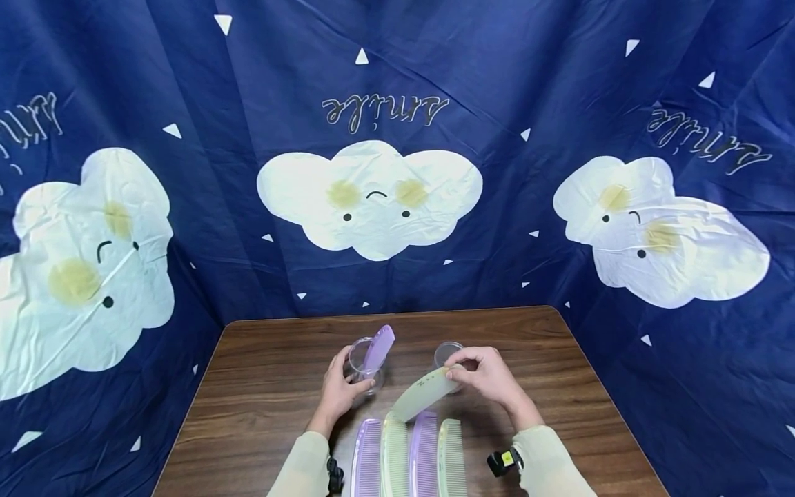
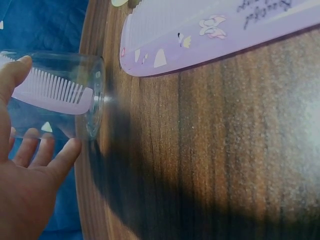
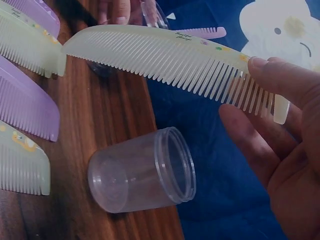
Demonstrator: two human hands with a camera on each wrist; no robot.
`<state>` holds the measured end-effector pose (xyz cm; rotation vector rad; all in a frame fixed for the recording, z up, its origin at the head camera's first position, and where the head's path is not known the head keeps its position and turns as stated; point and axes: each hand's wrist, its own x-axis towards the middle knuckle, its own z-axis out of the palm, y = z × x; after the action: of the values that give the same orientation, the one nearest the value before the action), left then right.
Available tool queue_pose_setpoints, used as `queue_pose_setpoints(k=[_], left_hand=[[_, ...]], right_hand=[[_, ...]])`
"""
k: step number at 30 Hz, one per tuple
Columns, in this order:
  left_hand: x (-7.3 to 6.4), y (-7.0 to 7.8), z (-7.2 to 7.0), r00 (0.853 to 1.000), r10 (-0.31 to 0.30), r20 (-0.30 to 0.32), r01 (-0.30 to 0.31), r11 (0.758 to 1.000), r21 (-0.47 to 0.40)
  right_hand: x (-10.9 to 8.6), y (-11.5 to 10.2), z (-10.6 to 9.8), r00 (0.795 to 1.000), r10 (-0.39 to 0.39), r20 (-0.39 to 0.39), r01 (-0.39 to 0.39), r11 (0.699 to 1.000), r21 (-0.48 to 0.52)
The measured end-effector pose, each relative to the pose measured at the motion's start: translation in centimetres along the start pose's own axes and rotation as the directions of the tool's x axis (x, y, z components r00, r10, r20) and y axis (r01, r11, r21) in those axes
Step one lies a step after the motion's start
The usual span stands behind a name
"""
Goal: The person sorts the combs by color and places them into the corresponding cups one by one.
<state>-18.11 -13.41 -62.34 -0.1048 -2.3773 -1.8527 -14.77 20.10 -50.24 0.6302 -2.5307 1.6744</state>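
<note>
My right grip (image 1: 487, 376) pinches the pale green comb (image 1: 425, 394) by one end, above the tabletop (image 1: 261, 386) and near an open clear jar (image 3: 135, 175). My left grip (image 1: 339, 392) is curved around a second clear jar (image 2: 60, 122), where a purple comb (image 1: 379, 348) leans. Between the sleeves (image 1: 304, 462) I see four more combs (image 1: 424, 455) in a row.

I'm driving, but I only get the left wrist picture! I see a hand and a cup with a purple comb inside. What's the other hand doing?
Observer: The right hand is pinching one end of a pale green comb.
Operator: Cool! What's close to that hand?
Observer: An open clear cup that looks empty.
Operator: And what's lined up between the person's arms?
Observer: A row of four, left to right in the head view: a purple comb, a green comb, another purple comb and another green comb.
</note>
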Motion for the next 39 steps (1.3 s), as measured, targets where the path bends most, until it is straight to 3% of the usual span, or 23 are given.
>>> queue_pose_setpoints(k=[12,21,25,32,39], left_hand=[[0.1,-0.5,0.1,1.0,0.008,0.007,-0.008,1.0,0.003],[0.1,-0.5,0.1,1.0,0.01,0.01,-0.01,1.0,-0.005],[0.1,-0.4,0.1,1.0,0.006,0.007,-0.006,1.0,-0.014],[0.0,-0.3,0.3,1.0,0.009,0.0,-0.009,1.0,-0.015],[0.1,-0.3,0.1,1.0,0.006,0.002,-0.006,1.0,0.009]], right_hand=[[0.2,-1.5,-1.0,0.994,-0.067,-0.09,0.061,0.996,-0.063],[-0.2,-5.0,-2.0,0.98,-0.129,-0.15,0.126,0.992,-0.029],[-0.3,-4.9,-2.5,0.97,-0.146,-0.193,0.143,0.989,-0.032],[-0.3,-4.3,-3.2,0.96,-0.108,-0.259,0.103,0.994,-0.031],[-0.5,-5.1,-3.7,0.949,-0.148,-0.279,0.136,0.989,-0.061]])
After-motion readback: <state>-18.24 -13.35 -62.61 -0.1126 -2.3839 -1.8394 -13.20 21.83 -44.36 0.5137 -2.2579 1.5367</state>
